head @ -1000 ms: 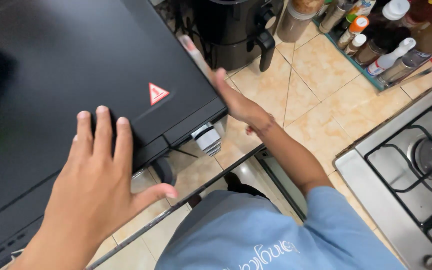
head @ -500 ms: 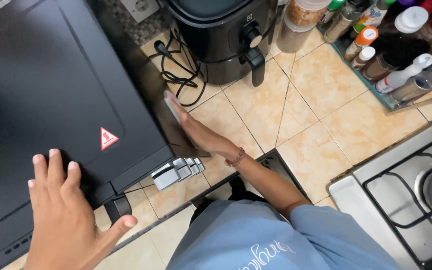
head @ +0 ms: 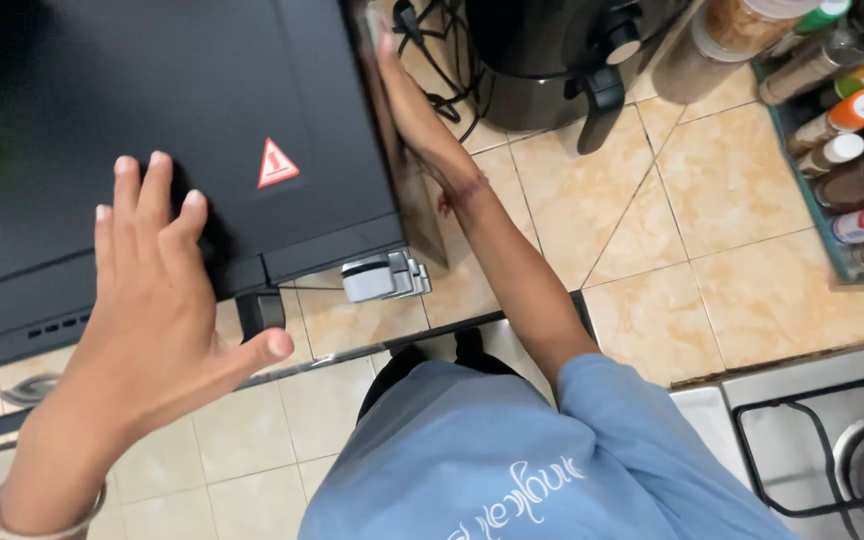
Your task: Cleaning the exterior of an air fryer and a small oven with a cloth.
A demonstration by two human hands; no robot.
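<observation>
On the tiled counter (head: 652, 210), both spread hands, left hand (head: 157, 290) and right hand (head: 407, 100), press the black oven (head: 152, 130); it could slip sideways into the air fryer (head: 542, 50) beyond the right hand.

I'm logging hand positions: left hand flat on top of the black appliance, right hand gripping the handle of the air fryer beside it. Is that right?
Not quite. The head view shows the right hand pressed flat against the right side of the black appliance, not on the air fryer, which stands untouched beside it. The left hand does lie open on the appliance's top.
</observation>
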